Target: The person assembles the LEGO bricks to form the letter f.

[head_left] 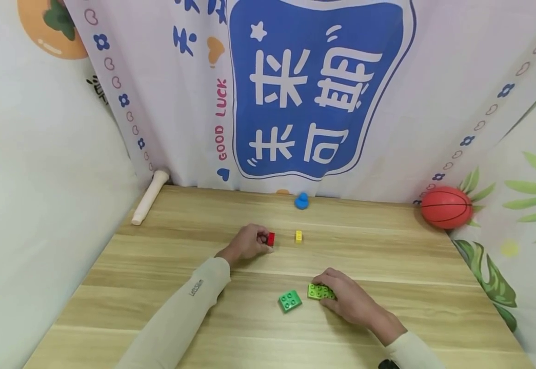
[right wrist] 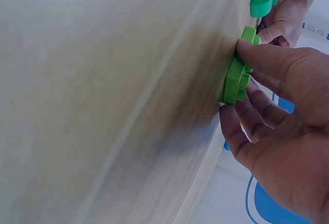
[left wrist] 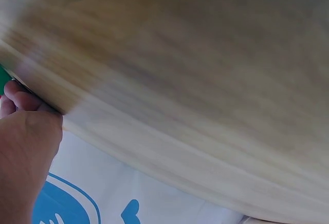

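Note:
My left hand (head_left: pixel 248 242) is at the far middle of the wooden table, its thumb and fingers curled round a small red toy brick (head_left: pixel 271 239). Just right of that lies a small yellow brick (head_left: pixel 298 236). Nearer to me, my right hand (head_left: pixel 347 299) grips a light green studded brick (head_left: pixel 319 291). In the right wrist view, the thumb (right wrist: pixel 267 57) is on one side of this brick and the fingers are on the other, low over the tabletop. A darker green square brick (head_left: pixel 290 301) sits left of it, untouched.
A blue rounded toy (head_left: pixel 302 201) stands by the table's back edge. The pale stick (head_left: pixel 150 198) lies at the back left corner, and a red ball (head_left: pixel 446 207) with black lines sits at the back right. Printed cloth (head_left: pixel 194 128) hangs behind the wooden table (head_left: pixel 231 328).

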`<action>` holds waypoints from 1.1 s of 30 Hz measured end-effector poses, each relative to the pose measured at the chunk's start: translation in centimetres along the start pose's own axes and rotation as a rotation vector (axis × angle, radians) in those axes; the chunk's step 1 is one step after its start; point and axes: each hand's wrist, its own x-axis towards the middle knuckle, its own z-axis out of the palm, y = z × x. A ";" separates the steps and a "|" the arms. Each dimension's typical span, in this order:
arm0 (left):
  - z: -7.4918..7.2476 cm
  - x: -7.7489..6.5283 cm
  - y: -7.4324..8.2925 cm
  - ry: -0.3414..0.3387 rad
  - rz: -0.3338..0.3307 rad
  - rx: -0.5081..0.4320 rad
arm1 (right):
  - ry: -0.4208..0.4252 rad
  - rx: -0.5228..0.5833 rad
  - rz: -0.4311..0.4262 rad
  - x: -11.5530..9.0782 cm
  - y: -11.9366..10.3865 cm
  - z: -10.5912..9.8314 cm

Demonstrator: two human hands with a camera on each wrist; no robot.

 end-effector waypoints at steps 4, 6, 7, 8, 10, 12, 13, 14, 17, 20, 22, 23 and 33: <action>0.1 -0.1 0.0 0.004 -0.004 -0.002 | -0.019 0.005 0.009 0.2 0.1 -0.1; 0.1 -0.1 0.0 0.005 -0.005 -0.005 | -0.027 0.006 0.009 0.5 0.2 -0.2; 0.1 -0.1 0.0 0.006 -0.007 -0.005 | -0.027 0.009 0.010 0.7 0.2 -0.3; 0.1 -0.2 -0.1 0.007 -0.009 -0.005 | -0.025 0.007 0.010 0.9 0.3 -0.4; 0.2 -0.2 -0.1 0.012 -0.013 -0.004 | -0.015 0.010 0.020 1.4 0.4 -0.6; 0.2 -0.2 -0.1 0.017 -0.014 -0.002 | 0.005 0.017 0.036 2.0 0.4 -1.0; 0.2 -0.2 -0.1 0.020 -0.014 0.000 | 0.017 0.022 0.045 2.4 0.4 -1.2; 0.2 -0.2 -0.1 0.023 -0.012 0.004 | 0.032 0.025 0.053 2.8 0.3 -1.4; 0.2 -0.3 -0.1 0.027 -0.005 0.015 | 0.081 0.038 0.067 4.3 -0.2 -2.2; 0.1 -0.3 -0.1 0.027 -0.004 0.026 | 0.118 0.060 0.060 6.2 -0.8 -2.8; 0.1 -0.4 0.0 0.024 -0.011 0.029 | 0.132 0.064 0.053 7.6 -1.2 -3.2; 0.0 -0.4 0.0 0.021 -0.016 0.030 | 0.136 0.070 0.051 8.3 -1.5 -3.2; -0.1 -0.4 -0.2 0.002 0.032 0.006 | 0.110 0.111 -0.027 14.0 -4.0 -2.8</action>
